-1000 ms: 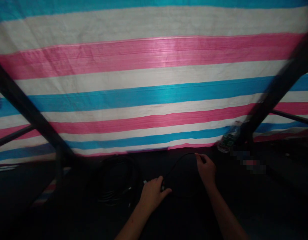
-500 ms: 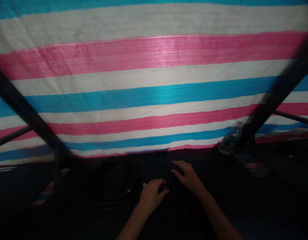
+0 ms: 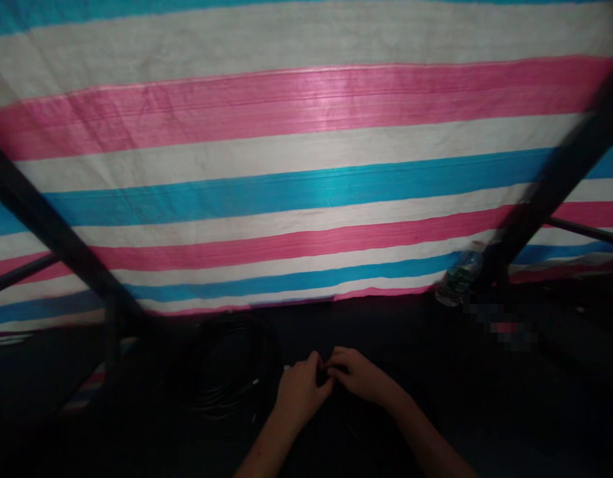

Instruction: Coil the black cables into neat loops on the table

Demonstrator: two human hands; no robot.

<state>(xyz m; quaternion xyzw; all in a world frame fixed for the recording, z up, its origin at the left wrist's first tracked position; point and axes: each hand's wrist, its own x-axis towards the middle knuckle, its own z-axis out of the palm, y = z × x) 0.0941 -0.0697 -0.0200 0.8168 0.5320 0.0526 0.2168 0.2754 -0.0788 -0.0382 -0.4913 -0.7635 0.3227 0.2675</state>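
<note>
Low in the middle of the head view, my left hand [image 3: 302, 386] is closed, thumb and fingers curled round something small and dark that I cannot make out. My right hand [image 3: 360, 376] meets it from the right, its fingertips bent in and pressed together at the left fingertips. Whatever lies between the two hands is lost in the dark. Just left of my left hand, a coil of black cable [image 3: 273, 345] rests on the dark surface, with a small pale end [image 3: 255, 382] showing at its near side.
A striped plastic sheet [image 3: 306, 192] hangs across the far side. Dark slanting bars stand at left [image 3: 62, 236] and right [image 3: 540, 206]. By the foot of the right bar leans a clear bottle [image 3: 457, 282], with a blurred-out item [image 3: 505, 327] in front of it.
My right hand has moved left and nearer, from apart with spread fingers to touching my left hand, and its fingers have closed. The left hand stays almost where it was.
</note>
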